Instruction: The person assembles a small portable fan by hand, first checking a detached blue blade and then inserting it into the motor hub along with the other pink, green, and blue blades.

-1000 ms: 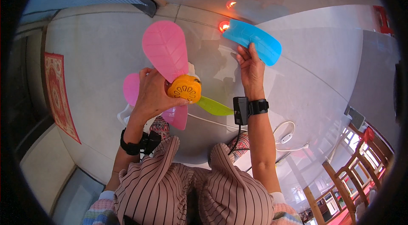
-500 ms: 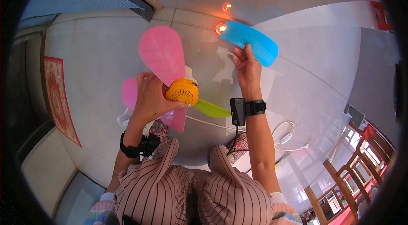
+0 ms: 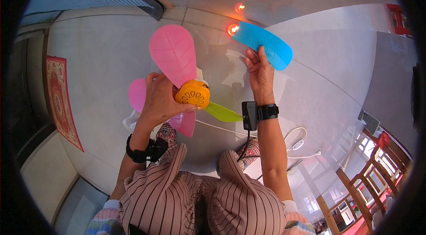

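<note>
My left hand (image 3: 162, 97) is closed round the hub of a petal-bladed fan, beside its yellow flower-shaped cap (image 3: 192, 95). Pink blades (image 3: 173, 53) stick out above, left of and below the hub, and a green blade (image 3: 224, 113) points right. Behind the cap, part of a white piece (image 3: 200, 74) shows. Further right, my right hand (image 3: 261, 76) pinches a loose blue leaf-shaped blade (image 3: 265, 45) between thumb and fingers. This blade is held up at a slant, apart from the fan, with its narrower notched end toward the upper left.
A white cord with an inline switch (image 3: 298, 145) and a plug (image 3: 318, 152) lies on the floor at right. Two small glowing lights (image 3: 233, 29) show at the far side. A red patterned mat (image 3: 63, 102) lies left; wooden chairs (image 3: 370, 177) stand at lower right.
The fan and the blue blade have shifted very slightly to the right in the picture, and the blue blade has turned a little. Both hands keep their holds.
</note>
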Demonstrator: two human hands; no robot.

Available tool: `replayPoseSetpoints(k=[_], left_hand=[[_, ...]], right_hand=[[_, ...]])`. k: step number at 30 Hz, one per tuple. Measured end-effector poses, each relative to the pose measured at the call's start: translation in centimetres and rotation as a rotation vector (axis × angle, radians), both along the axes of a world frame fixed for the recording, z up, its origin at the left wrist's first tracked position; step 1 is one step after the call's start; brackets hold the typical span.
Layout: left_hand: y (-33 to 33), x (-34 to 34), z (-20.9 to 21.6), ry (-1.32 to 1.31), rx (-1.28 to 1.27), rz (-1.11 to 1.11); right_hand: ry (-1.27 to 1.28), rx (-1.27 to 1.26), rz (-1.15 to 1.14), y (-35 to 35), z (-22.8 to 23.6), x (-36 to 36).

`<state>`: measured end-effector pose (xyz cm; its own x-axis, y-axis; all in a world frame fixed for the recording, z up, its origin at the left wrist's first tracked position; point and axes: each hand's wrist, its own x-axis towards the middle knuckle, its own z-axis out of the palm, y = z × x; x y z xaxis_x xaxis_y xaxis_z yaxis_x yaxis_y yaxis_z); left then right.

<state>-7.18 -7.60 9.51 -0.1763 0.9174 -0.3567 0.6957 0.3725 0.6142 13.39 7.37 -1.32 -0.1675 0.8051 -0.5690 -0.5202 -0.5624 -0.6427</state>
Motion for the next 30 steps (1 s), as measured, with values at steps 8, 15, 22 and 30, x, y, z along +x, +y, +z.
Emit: replayPoseSetpoints(k=[8, 15, 22, 30], left_hand=[[-0.08, 0.07, -0.21, 0.022, 0.020, -0.002], [-0.05, 0.17, -0.10, 0.023, 0.025, -0.001], [0.02, 0.12, 0.04, 0.031, 0.001, 0.001], [-0.08, 0.11, -0.10, 0.041, -0.001, -0.002]], right_hand=[[0.017, 0.012, 0.000, 0.04, -0.42, -0.10], [-0.001, -0.006, -0.010, 0.20, -0.43, -0.22], [0.014, 0.004, -0.009, 0.14, -0.32, -0.37], [-0.005, 0.003, 0.009, 0.08, -0.09, -0.37]])
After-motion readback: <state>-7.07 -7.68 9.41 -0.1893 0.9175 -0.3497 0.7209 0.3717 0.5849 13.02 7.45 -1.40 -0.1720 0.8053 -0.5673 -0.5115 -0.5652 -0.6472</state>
